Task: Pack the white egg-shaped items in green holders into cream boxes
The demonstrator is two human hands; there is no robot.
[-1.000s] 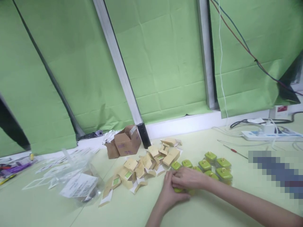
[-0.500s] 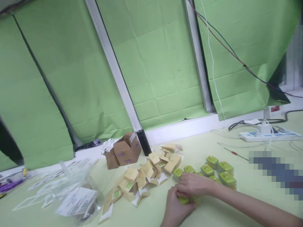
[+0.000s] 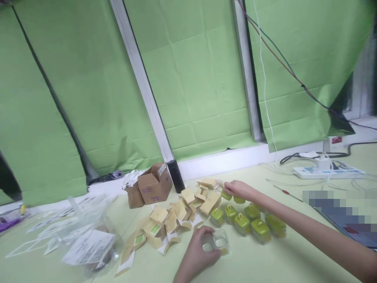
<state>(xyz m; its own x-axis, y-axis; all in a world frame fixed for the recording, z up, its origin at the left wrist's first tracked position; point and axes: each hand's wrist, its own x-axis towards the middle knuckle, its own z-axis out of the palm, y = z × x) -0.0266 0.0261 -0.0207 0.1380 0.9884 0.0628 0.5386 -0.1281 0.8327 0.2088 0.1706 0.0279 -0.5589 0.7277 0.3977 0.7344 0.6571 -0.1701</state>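
Observation:
My left hand (image 3: 200, 249) grips a small clear container (image 3: 222, 240) from its left side, just above or on the table; its top is uncovered and something yellowish shows at the bottom corner. Farther back, my right hand (image 3: 239, 189) is closed on a green lid (image 3: 226, 195), partly hidden by the fingers. Between and right of the hands stand several clear containers with green lids (image 3: 241, 223), each lid bearing a small loop on top. One more green lid (image 3: 239, 200) shows under my right wrist, partly covered.
Opened cream cardboard boxes (image 3: 182, 210) lie heaped left of the containers. Behind them are a brown carton (image 3: 154, 184) and a black cylinder (image 3: 176, 177). A plastic bag with papers (image 3: 91, 247) lies left. A power strip (image 3: 330, 173), a screwdriver (image 3: 285, 192) and a blurred-out object (image 3: 338, 216) are right.
My hands were together on a green-lidded container. They have come apart: the left holds the uncovered clear container, while the right has moved to the back with the lid.

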